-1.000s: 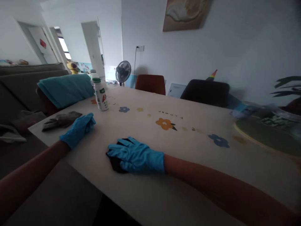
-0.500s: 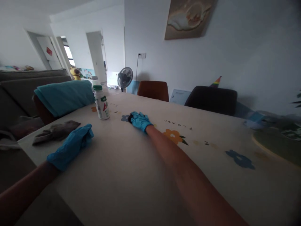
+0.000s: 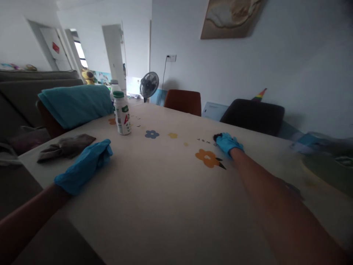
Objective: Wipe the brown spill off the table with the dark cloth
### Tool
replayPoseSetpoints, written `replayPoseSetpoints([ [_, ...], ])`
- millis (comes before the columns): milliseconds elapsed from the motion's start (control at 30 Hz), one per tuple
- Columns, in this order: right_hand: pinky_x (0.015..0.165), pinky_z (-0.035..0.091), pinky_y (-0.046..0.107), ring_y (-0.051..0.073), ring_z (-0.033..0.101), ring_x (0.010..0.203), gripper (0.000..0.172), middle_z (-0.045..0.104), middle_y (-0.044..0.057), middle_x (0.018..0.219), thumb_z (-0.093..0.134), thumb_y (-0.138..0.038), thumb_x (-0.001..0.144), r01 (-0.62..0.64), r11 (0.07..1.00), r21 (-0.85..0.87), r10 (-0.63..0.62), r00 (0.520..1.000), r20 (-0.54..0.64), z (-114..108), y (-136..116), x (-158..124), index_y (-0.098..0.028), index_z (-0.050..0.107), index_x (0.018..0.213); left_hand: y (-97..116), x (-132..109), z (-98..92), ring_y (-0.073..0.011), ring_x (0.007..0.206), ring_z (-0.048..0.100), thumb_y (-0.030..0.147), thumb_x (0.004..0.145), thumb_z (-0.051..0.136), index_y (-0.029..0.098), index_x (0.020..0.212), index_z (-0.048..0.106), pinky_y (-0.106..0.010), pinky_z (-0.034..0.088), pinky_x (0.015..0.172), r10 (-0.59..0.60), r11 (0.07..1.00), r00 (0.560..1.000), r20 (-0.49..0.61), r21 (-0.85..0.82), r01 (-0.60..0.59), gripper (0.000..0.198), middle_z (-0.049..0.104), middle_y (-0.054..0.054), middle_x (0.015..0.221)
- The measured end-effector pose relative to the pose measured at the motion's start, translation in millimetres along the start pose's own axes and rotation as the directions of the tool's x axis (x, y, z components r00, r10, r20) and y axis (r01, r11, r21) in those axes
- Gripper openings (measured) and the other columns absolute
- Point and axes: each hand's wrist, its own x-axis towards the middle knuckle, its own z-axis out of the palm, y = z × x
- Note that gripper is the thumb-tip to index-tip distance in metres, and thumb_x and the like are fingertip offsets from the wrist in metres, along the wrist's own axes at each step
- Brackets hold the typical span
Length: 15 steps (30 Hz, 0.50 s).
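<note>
My right hand, in a blue glove, presses down on the table over the printed lettering. Its fingers are closed over a small dark cloth-like piece; only an edge of it shows, so its exact kind is unclear. My left hand, also gloved in blue, rests near the table's left edge with its fingers curled together and nothing visible in them. A crumpled grey-brown rag lies just beyond it. The pale table bears flower prints, among them an orange flower left of my right forearm.
A white bottle with a green cap stands at the far left, with another bottle behind it. A teal towel hangs over a chair. Two chairs line the far side. A round greenish mat lies at the right.
My right hand has swept to the right across the table with the dark piece, uncovering the blue flower print. My left hand stays in about the same place. The view has shifted slightly.
</note>
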Motion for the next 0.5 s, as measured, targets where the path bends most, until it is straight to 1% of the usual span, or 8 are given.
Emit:
replayPoseSetpoints([
  [100, 0.147, 0.037, 0.084, 0.052, 0.038, 0.189, 0.081, 0.037, 0.02, 0.206, 0.032, -0.051, 0.124, -0.035, 0.999, -0.016, 0.035, 0.999, -0.014, -7, 33, -13, -0.026, 0.049, 0.199, 4, 2, -0.2, -0.0194, 0.061, 0.052, 0.089, 0.099, 0.077, 0.025, 0.077, 0.068, -0.036, 0.051, 0.059, 0.02, 1.0, 1.0, 0.011, -0.006, -0.02, 0.068, 0.063, -0.003, 0.069],
  [200, 0.147, 0.038, 0.082, 0.052, 0.042, 0.187, 0.082, 0.04, 0.021, 0.205, 0.034, -0.051, 0.123, 0.005, 0.999, -0.034, -0.005, 1.0, 0.001, -8, 48, -27, -0.023, 0.049, 0.198, 8, 2, 0.1, -0.0201, 0.063, 0.053, 0.086, 0.1, 0.076, 0.025, 0.078, 0.067, -0.036, 0.051, 0.06, 0.041, 0.999, 0.999, 0.007, 0.006, -0.041, 0.065, 0.064, -0.004, 0.07],
  [300, 0.151, 0.035, 0.076, 0.049, 0.042, 0.188, 0.081, 0.039, 0.019, 0.206, 0.035, -0.05, 0.124, 0.112, 0.992, -0.054, -0.109, 0.993, 0.045, -5, 52, -43, -0.022, 0.048, 0.198, 11, 1, 0.5, -0.0203, 0.066, 0.053, 0.082, 0.104, 0.072, 0.024, 0.079, 0.065, -0.036, 0.051, 0.065, 0.052, 0.997, 0.998, 0.021, 0.051, -0.053, 0.064, 0.064, -0.004, 0.071],
  [367, 0.154, 0.032, 0.071, 0.045, 0.041, 0.189, 0.08, 0.039, 0.016, 0.206, 0.037, -0.049, 0.124, 0.206, 0.977, -0.06, -0.201, 0.976, 0.082, -1, 50, -58, -0.023, 0.046, 0.199, 14, 0, 0.7, -0.0204, 0.068, 0.053, 0.083, 0.106, 0.07, 0.024, 0.08, 0.065, -0.036, 0.052, 0.068, 0.052, 0.995, 0.998, 0.035, 0.078, -0.055, 0.064, 0.065, -0.003, 0.072],
  [433, 0.156, 0.03, 0.064, 0.04, 0.039, 0.19, 0.08, 0.041, 0.012, 0.206, 0.04, -0.048, 0.124, 0.303, 0.951, -0.055, -0.295, 0.948, 0.12, 3, 46, -76, -0.025, 0.046, 0.2, 17, -1, 0.8, -0.0206, 0.069, 0.053, 0.085, 0.104, 0.07, 0.024, 0.081, 0.064, -0.036, 0.052, 0.07, 0.059, 0.993, 0.998, 0.037, 0.097, -0.063, 0.066, 0.065, -0.003, 0.073],
  [500, 0.158, 0.028, 0.06, 0.039, 0.038, 0.191, 0.079, 0.04, 0.009, 0.207, 0.042, -0.05, 0.124, 0.417, 0.908, -0.041, -0.406, 0.899, 0.163, 7, 39, -101, -0.027, 0.046, 0.2, 18, -1, 0.8, -0.0205, 0.071, 0.054, 0.085, 0.102, 0.07, 0.024, 0.081, 0.064, -0.036, 0.051, 0.071, 0.048, 0.993, 0.998, 0.034, 0.105, -0.051, 0.065, 0.065, -0.003, 0.073],
])
